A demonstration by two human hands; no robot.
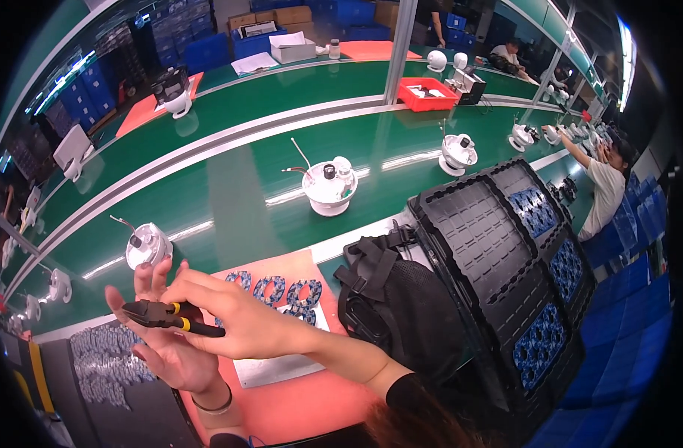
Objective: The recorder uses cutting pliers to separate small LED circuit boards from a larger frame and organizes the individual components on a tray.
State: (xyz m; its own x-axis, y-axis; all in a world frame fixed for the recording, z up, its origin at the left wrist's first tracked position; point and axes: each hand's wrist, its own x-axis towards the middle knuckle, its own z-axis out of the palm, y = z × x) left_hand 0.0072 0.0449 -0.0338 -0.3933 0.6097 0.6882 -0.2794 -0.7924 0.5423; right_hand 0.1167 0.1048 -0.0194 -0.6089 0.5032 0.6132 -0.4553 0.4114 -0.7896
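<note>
My right hand [240, 317] grips a pair of side cutters [157, 314] with black and yellow handles, their jaws pointing left. Right behind the cutters is my left hand [181, 362], palm turned up and fingers spread. Whether anything small lies in that palm is hidden by the cutters. Just beyond my left fingertips stands a white round device housing [148, 246] with wires sticking up. Several blue ring-shaped circuit boards [304, 292] lie to the right of my hands, some of them on a pale sheet [278, 369] over a pink mat [319, 403].
A green conveyor belt [244, 201] carries more white housings [330, 196]. On the right, a black bag [401, 313] sits beside a large black tray [472, 231] holding blue boards. Grey parts [110, 358] lie at the left. A co-worker [609, 183] sits farther right.
</note>
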